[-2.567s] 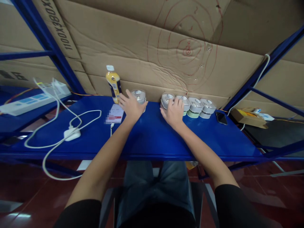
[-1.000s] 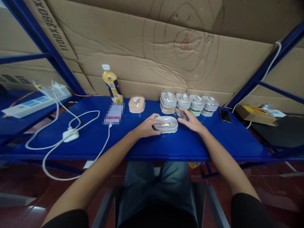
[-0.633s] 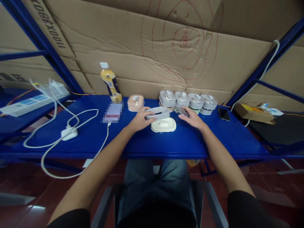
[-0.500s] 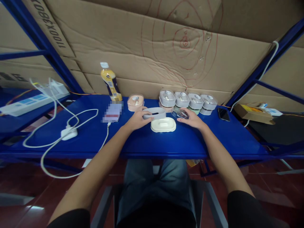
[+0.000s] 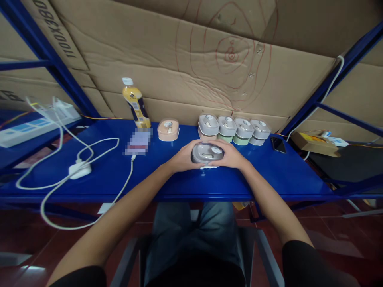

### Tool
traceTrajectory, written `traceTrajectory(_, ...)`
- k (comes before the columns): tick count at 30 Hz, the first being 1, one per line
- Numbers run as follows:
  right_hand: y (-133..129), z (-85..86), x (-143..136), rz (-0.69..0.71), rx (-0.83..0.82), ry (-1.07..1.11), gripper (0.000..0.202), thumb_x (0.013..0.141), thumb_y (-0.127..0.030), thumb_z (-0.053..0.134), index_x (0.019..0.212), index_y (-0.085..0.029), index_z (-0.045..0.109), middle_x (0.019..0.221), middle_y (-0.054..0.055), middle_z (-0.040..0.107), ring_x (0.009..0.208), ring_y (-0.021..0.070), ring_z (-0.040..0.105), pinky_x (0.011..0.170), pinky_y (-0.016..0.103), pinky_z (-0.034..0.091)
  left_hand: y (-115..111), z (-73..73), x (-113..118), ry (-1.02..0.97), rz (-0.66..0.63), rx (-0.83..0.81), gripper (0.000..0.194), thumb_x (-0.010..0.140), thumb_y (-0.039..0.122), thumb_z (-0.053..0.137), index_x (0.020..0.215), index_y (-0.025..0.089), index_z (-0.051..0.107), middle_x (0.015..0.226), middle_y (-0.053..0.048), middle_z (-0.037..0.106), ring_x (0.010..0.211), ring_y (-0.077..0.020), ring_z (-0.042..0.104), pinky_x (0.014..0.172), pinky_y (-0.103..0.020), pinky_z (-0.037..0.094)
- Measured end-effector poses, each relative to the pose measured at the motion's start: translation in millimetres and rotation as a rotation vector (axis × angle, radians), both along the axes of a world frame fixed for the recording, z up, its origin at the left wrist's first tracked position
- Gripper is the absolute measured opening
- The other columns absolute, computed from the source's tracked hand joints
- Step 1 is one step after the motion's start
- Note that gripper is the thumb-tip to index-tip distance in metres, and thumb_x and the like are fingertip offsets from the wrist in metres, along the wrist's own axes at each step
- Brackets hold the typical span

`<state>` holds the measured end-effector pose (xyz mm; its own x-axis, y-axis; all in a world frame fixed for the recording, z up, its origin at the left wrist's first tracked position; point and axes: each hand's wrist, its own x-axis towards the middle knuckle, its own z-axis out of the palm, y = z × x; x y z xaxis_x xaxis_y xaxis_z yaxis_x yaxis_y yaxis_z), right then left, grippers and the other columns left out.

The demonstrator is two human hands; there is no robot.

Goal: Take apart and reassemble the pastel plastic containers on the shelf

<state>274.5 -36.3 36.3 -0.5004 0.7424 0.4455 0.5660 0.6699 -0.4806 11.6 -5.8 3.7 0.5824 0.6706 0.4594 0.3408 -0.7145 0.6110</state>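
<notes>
Both my hands are closed around a grey oval box (image 5: 206, 154) with a clear lid, just in front of the row of stacked boxes. My left hand (image 5: 186, 157) grips its left side, and my right hand (image 5: 231, 154) grips its right side. A round label shows on the box's top, towards the right. Below it, only the front edge of a cream base (image 5: 210, 167) peeks out; whether the box touches this base I cannot tell. My fingers hide much of the box's sides.
Several lidded boxes (image 5: 228, 125) stand stacked along the back. A peach box (image 5: 168, 130) sits left of them, near a yellow drink bottle (image 5: 137, 103). A blurred-out device (image 5: 139, 141) with a white cable (image 5: 131, 171) lies at left; a phone (image 5: 279, 144) lies right.
The grey oval piece in my left hand and the clear lid in my right were apart. Now they are together above the cream base, with both hands around them.
</notes>
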Motion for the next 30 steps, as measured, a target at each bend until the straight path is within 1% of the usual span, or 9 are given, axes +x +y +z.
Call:
traceTrajectory(4, -0.4, -2.4, -13.6, 0.005, -0.013, -0.040, 0.089, 0.075, -0.064, 0.089, 0.150, -0.025, 0.060, 0.144, 0.013, 0.068, 0.135, 0.0338, 0.064, 0.117, 0.054, 0.049, 1.2, -4.5, 2.2, -0.022, -0.008, -0.004, 0.099, 0.069, 0.042, 0.091, 0.154, 0.020, 0.045, 0.154, -0.017, 0.058, 0.142, -0.0383, 0.058, 0.123, -0.052, 0.045)
traceTrajectory(8, -0.8, -7.2, -14.4, -0.026, -0.020, -0.042, 0.091, 0.076, -0.066, 0.087, 0.151, -0.024, 0.059, 0.144, 0.014, 0.066, 0.133, 0.0336, 0.064, 0.117, 0.053, 0.050, 3.8, -7.7, 0.8, -0.015, -0.009, -0.007, 0.100, 0.068, 0.040, 0.092, 0.154, 0.020, 0.045, 0.155, -0.017, 0.057, 0.142, -0.0387, 0.057, 0.123, -0.053, 0.044)
traceTrajectory(13, -2.2, -15.7, -13.5, -0.034, 0.005, -0.029, 0.093, 0.078, -0.069, 0.085, 0.152, -0.021, 0.057, 0.143, 0.016, 0.064, 0.133, 0.0343, 0.063, 0.117, 0.052, 0.051, 5.5, -6.9, -2.6, 0.043, -0.034, -0.003, 0.098, 0.071, 0.039, 0.091, 0.155, 0.018, 0.044, 0.156, -0.019, 0.055, 0.144, -0.0382, 0.055, 0.124, -0.052, 0.044)
traceTrajectory(16, -0.4, -21.4, -13.9, -0.048, 0.036, 0.009, 0.097, 0.074, -0.072, 0.086, 0.152, -0.022, 0.056, 0.144, 0.017, 0.061, 0.135, 0.0357, 0.062, 0.117, 0.055, 0.050, 6.6, -5.1, -5.5, 0.070, -0.058, 0.007, 0.100, 0.071, 0.040, 0.092, 0.155, 0.018, 0.042, 0.157, -0.019, 0.054, 0.145, -0.0386, 0.054, 0.124, -0.052, 0.042)
traceTrajectory(19, 2.5, -25.2, -14.4, -0.045, 0.065, 0.045, 0.103, 0.070, -0.074, 0.088, 0.152, -0.022, 0.056, 0.144, 0.018, 0.060, 0.136, 0.0376, 0.061, 0.118, 0.056, 0.049, 6.6, -2.4, -9.1, 0.080, -0.050, 0.003, 0.098, 0.071, 0.043, 0.093, 0.153, 0.019, 0.044, 0.153, -0.018, 0.056, 0.141, -0.0378, 0.056, 0.122, -0.051, 0.044)
traceTrajectory(22, 4.1, -26.5, -14.3, -0.020, 0.073, 0.036, 0.098, 0.070, -0.075, 0.087, 0.148, -0.023, 0.060, 0.142, 0.018, 0.062, 0.134, 0.0374, 0.062, 0.117, 0.056, 0.051, 5.0, 1.5, -12.1, 0.112, -0.032, -0.028, 0.098, 0.068, 0.047, 0.096, 0.148, 0.021, 0.046, 0.148, -0.016, 0.059, 0.137, -0.0375, 0.059, 0.117, -0.050, 0.048)
traceTrajectory(26, 4.5, -28.6, -14.9, -0.006, 0.079, -0.002, 0.094, 0.072, -0.076, 0.085, 0.147, -0.025, 0.062, 0.144, 0.017, 0.060, 0.135, 0.0375, 0.061, 0.118, 0.057, 0.050, 2.6, 7.9, -14.0, 0.175, -0.012, -0.068, 0.096, 0.065, 0.050, 0.097, 0.142, 0.022, 0.047, 0.142, -0.015, 0.062, 0.133, -0.0374, 0.061, 0.111, -0.051, 0.051)
traceTrajectory(28, 5.0, -30.8, -16.1, 0.002, 0.062, -0.021, 0.095, 0.074, -0.078, 0.083, 0.150, -0.025, 0.059, 0.148, 0.017, 0.057, 0.139, 0.0377, 0.059, 0.120, 0.057, 0.048, -0.5, 11.2, -14.1, 0.214, 0.005, -0.071, 0.093, 0.068, 0.050, 0.095, 0.142, 0.022, 0.047, 0.140, -0.014, 0.062, 0.131, -0.0369, 0.062, 0.108, -0.050, 0.052)
traceTrajectory(30, 6.1, -33.0, -17.6, -0.012, 0.048, -0.047, 0.100, 0.078, -0.079, 0.078, 0.157, -0.025, 0.051, 0.156, 0.019, 0.050, 0.147, 0.0392, 0.051, 0.124, 0.059, 0.044, -7.7, 14.6, -13.4, 0.287, 0.079, -0.039, 0.092, 0.070, 0.052, 0.092, 0.144, 0.021, 0.046, 0.138, -0.015, 0.063, 0.129, -0.0377, 0.063, 0.107, -0.049, 0.053)
